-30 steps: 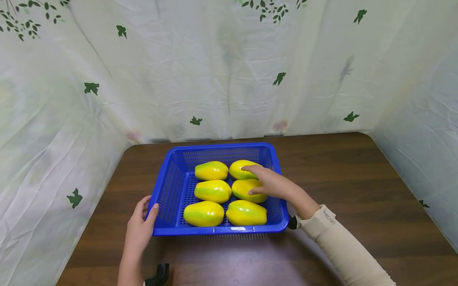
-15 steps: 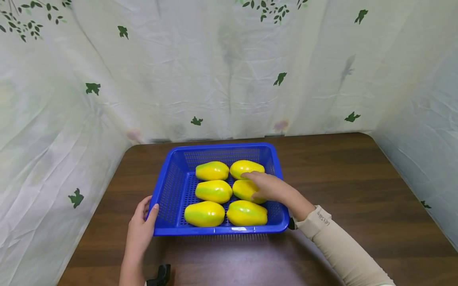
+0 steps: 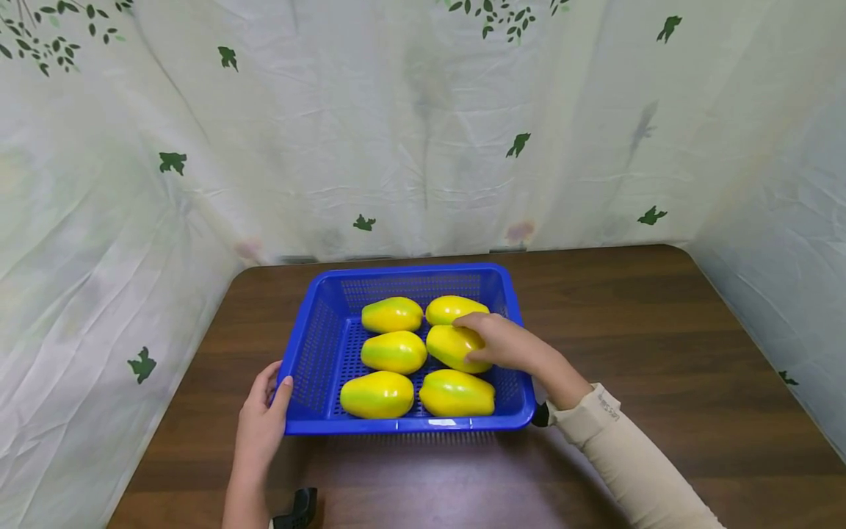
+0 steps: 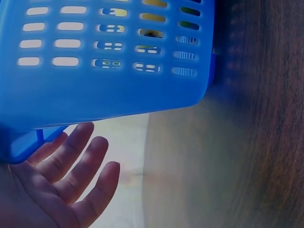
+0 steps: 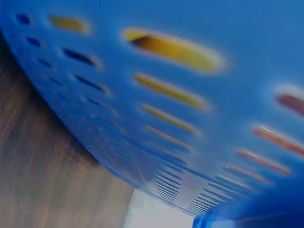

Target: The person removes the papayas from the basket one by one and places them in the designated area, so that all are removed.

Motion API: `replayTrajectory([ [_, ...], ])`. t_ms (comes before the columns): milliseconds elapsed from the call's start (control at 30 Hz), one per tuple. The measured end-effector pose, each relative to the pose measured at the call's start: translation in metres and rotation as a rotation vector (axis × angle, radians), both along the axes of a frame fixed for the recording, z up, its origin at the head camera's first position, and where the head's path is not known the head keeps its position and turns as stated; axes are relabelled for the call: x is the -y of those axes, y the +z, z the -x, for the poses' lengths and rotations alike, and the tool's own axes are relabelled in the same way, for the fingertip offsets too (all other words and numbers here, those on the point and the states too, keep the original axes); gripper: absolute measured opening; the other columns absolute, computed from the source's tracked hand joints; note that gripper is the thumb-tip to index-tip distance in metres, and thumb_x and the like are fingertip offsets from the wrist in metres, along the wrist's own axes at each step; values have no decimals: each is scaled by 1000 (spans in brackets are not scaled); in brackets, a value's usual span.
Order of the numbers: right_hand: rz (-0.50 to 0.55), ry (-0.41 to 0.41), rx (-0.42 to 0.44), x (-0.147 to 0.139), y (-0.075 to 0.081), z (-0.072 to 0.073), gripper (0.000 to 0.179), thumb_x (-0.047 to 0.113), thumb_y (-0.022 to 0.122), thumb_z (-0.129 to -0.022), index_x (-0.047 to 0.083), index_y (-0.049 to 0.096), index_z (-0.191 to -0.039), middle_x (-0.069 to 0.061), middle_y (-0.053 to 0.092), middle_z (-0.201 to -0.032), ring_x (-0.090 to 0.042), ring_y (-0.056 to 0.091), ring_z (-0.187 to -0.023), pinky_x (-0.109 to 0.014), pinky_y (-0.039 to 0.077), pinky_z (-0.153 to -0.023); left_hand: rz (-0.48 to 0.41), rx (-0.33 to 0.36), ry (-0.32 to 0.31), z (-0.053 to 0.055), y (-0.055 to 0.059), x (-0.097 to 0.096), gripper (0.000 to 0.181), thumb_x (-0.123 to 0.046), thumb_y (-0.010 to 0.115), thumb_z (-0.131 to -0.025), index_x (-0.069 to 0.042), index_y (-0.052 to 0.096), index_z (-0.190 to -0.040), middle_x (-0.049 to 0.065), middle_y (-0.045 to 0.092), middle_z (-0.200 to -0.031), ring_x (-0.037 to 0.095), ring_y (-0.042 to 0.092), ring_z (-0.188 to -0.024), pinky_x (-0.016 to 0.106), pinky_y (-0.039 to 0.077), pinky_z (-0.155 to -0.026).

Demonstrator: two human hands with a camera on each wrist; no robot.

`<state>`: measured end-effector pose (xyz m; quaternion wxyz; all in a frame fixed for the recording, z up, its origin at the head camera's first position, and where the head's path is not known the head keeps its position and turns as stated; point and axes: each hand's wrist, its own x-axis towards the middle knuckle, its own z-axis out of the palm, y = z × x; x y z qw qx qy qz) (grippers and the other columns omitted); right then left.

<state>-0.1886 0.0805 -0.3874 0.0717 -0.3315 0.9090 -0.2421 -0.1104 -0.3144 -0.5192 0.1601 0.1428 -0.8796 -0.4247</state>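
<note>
A blue plastic basket (image 3: 300,334) with slotted walls holds several yellow-green papayas in two columns. My left hand (image 3: 260,419) holds the basket's left rim near the front corner, thumb over the edge. In the left wrist view, the fingers (image 4: 80,175) of that hand spread below the rim, outside the wall. Reaching over the right wall, my right hand (image 3: 505,342) grips the middle papaya (image 3: 451,347) of the right column, thumb on the near side and fingers on the far side. Just behind it lies the back right papaya (image 3: 456,308), and in front the front right papaya (image 3: 456,394).
The left column has a back papaya (image 3: 391,316), a middle papaya (image 3: 393,353) and a front papaya (image 3: 377,395). Under the basket is a dark wooden table (image 3: 634,316). A pale curtain (image 3: 423,132) with green leaf prints hangs behind and on both sides.
My right hand has come down onto the middle right papaya and its fingers have closed around it. That papaya has shifted slightly up and turned. The left hand has stayed on the rim.
</note>
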Motion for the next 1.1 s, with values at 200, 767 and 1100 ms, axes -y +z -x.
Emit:
replayTrajectory([
  [200, 82, 27, -26, -7, 2, -1, 48, 21, 66, -70, 6, 49, -112, -4, 48, -113, -15, 41, -105, -30, 31, -87, -38, -27, -2, -1, 3, -2, 37, -48, 37, -82, -40, 36, -117, -9, 51, -102, 7, 51, -83, 27, 42, -63],
  [767, 425, -8, -252, -36, 8, -8, 52, 18, 68, -67, 3, 49, -113, -7, 47, -113, -17, 41, -105, -29, 34, -84, -201, -7, 22, -2, 1, -3, 38, -49, 40, -79, -39, 39, -116, 0, 53, -91, 18, 53, -73, 34, 44, -53],
  [1100, 522, -95, -277, -62, 26, -9, 54, 16, 68, -66, 6, 48, -115, -5, 45, -117, -18, 43, -102, -31, 40, -76, -237, -34, 27, -2, 3, -6, 38, -48, 43, -79, -38, 42, -116, 1, 54, -92, 18, 54, -72, 33, 44, -53],
])
